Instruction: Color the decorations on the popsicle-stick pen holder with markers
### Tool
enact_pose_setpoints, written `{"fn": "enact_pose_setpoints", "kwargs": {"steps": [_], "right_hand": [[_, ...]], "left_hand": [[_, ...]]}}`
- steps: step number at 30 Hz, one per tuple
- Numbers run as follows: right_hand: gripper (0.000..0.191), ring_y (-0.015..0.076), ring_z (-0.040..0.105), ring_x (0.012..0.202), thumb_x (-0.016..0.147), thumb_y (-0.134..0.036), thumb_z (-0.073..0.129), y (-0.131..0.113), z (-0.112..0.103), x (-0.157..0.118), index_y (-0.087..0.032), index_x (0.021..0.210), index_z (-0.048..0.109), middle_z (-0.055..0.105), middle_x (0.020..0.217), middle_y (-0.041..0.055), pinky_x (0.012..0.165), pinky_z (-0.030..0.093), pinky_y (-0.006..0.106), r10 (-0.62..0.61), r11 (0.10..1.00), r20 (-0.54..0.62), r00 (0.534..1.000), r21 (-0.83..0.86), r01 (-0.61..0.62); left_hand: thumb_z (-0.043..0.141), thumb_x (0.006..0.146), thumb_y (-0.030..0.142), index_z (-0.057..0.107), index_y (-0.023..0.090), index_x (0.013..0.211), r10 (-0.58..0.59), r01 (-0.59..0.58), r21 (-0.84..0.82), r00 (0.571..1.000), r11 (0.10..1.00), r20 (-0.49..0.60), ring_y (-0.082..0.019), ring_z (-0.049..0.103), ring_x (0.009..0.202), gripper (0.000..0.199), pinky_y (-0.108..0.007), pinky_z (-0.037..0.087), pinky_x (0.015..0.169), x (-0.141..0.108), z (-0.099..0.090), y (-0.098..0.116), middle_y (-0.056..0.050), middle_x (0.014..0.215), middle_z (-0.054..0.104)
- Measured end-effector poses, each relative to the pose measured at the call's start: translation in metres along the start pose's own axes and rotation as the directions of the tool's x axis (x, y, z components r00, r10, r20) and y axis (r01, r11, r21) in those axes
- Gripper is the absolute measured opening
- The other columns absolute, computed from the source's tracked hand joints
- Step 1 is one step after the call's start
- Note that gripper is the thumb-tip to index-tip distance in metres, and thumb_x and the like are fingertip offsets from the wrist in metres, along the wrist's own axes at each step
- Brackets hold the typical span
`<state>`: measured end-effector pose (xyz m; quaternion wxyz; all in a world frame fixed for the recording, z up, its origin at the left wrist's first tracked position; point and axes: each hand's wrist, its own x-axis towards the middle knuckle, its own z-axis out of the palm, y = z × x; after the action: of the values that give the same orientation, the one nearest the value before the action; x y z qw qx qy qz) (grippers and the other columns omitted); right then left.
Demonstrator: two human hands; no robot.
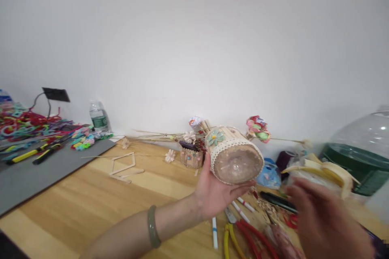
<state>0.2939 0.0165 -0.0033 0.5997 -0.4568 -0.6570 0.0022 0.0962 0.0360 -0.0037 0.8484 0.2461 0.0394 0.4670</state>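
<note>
I hold a round beige container with ribbed sides, white lace trim and a pale green flower (236, 156) up over the light wooden table (127, 202), tilted so its lace-edged end faces me. My left hand (214, 194) grips it from below and the side, thumb along its left edge and fingers beneath. My right hand (326, 218) is apart from it, over to the right; it is blurred, and I cannot tell whether its fingers are spread or pinching anything. Nearest that hand are a yellow-and-white banana peel (326, 170) and a black marker-like object (278, 201). Below the container lie red-handled pliers (253, 236), yellow-handled pliers (233, 238) and several white pens (214, 232).
</note>
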Motion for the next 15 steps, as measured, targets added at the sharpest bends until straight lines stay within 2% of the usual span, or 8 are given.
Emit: {"fn": "enact_pose_setpoints", "kwargs": {"steps": [1,2,3,6,8,12,15], "right_hand": [[0.020,0.0201,0.058,0.063,0.083,-0.040,0.055,-0.011,0.009,0.000,-0.025,0.096,0.055,0.063,0.080,0.0033,0.059,0.040,0.032,-0.148,0.986,0.009,0.989,-0.074,0.149],[0.021,0.0197,0.057,0.062,0.083,-0.040,0.054,-0.021,0.018,0.000,-0.024,0.096,0.055,0.062,0.080,0.0042,0.058,0.041,0.032,-0.253,0.961,0.066,0.965,-0.101,0.259],[0.024,0.0212,0.058,0.067,0.083,-0.041,0.054,-0.028,0.025,0.000,-0.022,0.098,0.055,0.062,0.082,0.0060,0.056,0.042,0.032,-0.287,0.948,0.103,0.952,-0.109,0.298],[0.035,0.0268,0.058,0.080,0.079,-0.047,0.057,-0.037,0.040,-0.002,-0.018,0.097,0.053,0.062,0.090,0.0115,0.062,0.044,0.036,-0.219,0.959,0.156,0.963,-0.146,0.242],[0.032,0.0254,0.058,0.079,0.080,-0.046,0.055,-0.039,0.043,-0.005,-0.018,0.094,0.053,0.061,0.087,0.0099,0.063,0.045,0.036,-0.143,0.973,0.208,0.968,-0.149,0.176],[0.024,0.0199,0.055,0.066,0.087,-0.041,0.043,-0.047,0.044,-0.013,-0.019,0.089,0.052,0.059,0.077,0.0051,0.056,0.044,0.031,0.012,0.994,0.239,0.971,-0.105,0.014],[0.023,0.0171,0.056,0.066,0.091,-0.037,0.036,-0.056,0.044,-0.016,-0.020,0.089,0.052,0.060,0.076,0.0032,0.058,0.045,0.028,0.056,0.998,0.284,0.957,0.002,-0.058]], "left_hand": [[0.045,0.066,0.077,0.050,0.006,0.125,-0.009,0.009,-0.003,1.000,1.000,-0.004,-0.027,0.061,0.099,0.093,-0.035,0.033,0.099,-0.001,0.001,-0.001,-0.018,0.116,0.062],[0.044,0.067,0.076,0.050,0.005,0.124,-0.010,0.010,-0.003,1.000,1.000,-0.011,-0.026,0.061,0.098,0.092,-0.034,0.035,0.097,-0.002,0.002,-0.002,-0.018,0.115,0.062],[0.045,0.068,0.075,0.052,0.005,0.123,0.000,0.000,-0.002,1.000,1.000,-0.020,-0.026,0.061,0.098,0.089,-0.033,0.036,0.096,-0.003,0.003,-0.005,-0.018,0.114,0.062],[0.054,0.074,0.062,0.057,0.009,0.118,0.091,-0.089,0.028,0.994,0.996,-0.055,-0.024,0.059,0.103,0.069,-0.031,0.038,0.094,-0.006,0.006,-0.015,-0.013,0.114,0.064],[0.064,0.071,0.052,0.059,0.013,0.115,0.178,-0.170,0.086,0.979,0.982,-0.097,-0.023,0.056,0.108,0.058,-0.031,0.037,0.097,-0.008,0.007,-0.022,-0.010,0.111,0.066],[0.076,0.063,0.040,0.054,0.019,0.120,0.321,-0.268,0.270,0.930,0.925,-0.178,-0.022,0.054,0.111,0.065,-0.032,0.036,0.100,-0.011,0.007,-0.029,-0.006,0.106,0.068],[0.077,0.062,0.039,0.046,0.021,0.126,0.381,-0.298,0.369,0.908,0.880,-0.176,-0.024,0.054,0.112,0.074,-0.035,0.037,0.100,-0.012,0.008,-0.028,-0.007,0.113,0.064]]}}
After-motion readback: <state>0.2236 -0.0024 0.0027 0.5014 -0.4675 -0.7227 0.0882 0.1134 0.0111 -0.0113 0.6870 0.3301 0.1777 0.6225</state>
